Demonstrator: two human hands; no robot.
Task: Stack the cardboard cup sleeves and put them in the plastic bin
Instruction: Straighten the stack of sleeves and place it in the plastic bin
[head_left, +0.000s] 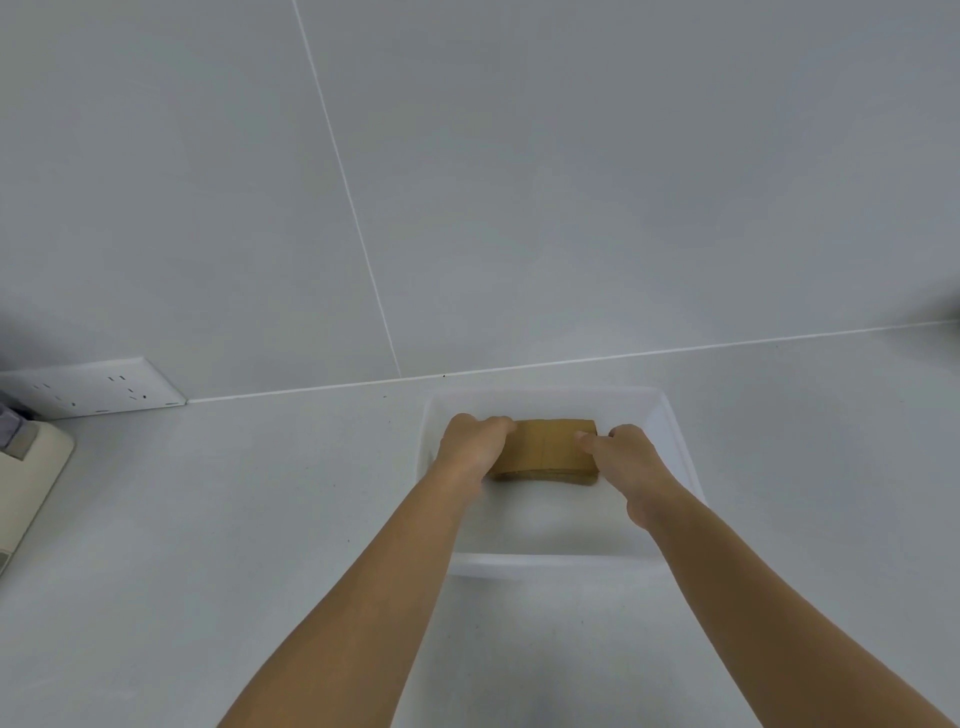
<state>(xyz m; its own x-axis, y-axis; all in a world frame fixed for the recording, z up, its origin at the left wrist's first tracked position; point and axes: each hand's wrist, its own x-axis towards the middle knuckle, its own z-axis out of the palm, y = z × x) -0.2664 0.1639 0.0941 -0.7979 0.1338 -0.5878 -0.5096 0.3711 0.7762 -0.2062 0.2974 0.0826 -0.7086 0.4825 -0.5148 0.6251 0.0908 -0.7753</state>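
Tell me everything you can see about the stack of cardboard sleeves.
The stack of cardboard sleeves is brown, flattened and layered, edges roughly aligned. It lies flat inside the translucent plastic bin, toward its far end. The left hand grips its left end and the right hand its right end.

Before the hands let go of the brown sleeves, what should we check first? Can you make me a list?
1. Stack of sleeves is inside the plastic bin: ok.
2. Sleeves are lined up in one neat pile: ok, the edges look even.
3. Left hand and right hand hold the two ends: ok, one on each side.
4. Stack rests on the bin's floor: cannot tell, the hands hide the underside.
5. Bin sits flat on the counter: ok.
6. No sleeves left outside the bin: ok, none show on the counter in view.
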